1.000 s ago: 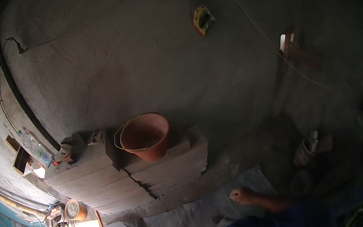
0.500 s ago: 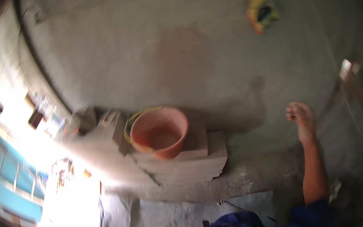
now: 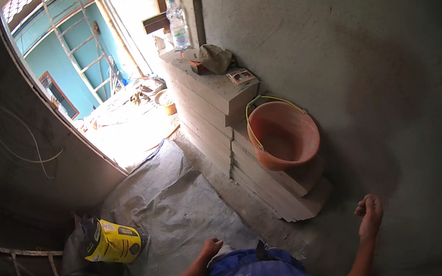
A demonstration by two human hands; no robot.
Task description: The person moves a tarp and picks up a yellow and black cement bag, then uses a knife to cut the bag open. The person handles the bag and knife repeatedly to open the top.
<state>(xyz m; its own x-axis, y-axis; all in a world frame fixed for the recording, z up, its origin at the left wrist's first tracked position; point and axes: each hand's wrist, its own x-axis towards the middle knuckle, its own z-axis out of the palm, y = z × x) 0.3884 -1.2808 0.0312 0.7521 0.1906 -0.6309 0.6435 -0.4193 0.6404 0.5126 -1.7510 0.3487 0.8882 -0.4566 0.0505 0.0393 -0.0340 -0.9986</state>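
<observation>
My left hand (image 3: 211, 247) hangs in front of my blue shirt, above the grey sheet on the floor. Its fingers are curled in, and nothing shows in them. My right hand (image 3: 370, 215) is held out to the right, loosely closed, with nothing visible in it. Nearest to it is a stack of pale blocks (image 3: 274, 184) against the wall. An orange bucket (image 3: 285, 135) with a thin yellow-green handle stands tilted-looking on the lower step of that stack. Neither hand touches the bucket or the blocks.
A cap (image 3: 212, 58) and a clear plastic bottle (image 3: 178, 26) sit on the stack's higher end. A yellow-and-black bag (image 3: 113, 242) stands on the grey sheet (image 3: 165, 187). At lower left is a ladder-like metal frame (image 3: 22, 253). A bright doorway opens onto a leaning ladder (image 3: 77, 51).
My view has swung left toward the doorway, so the bucket and blocks sit farther right. The yellow bag and metal frame have come into sight. Both hands remain away from the bucket.
</observation>
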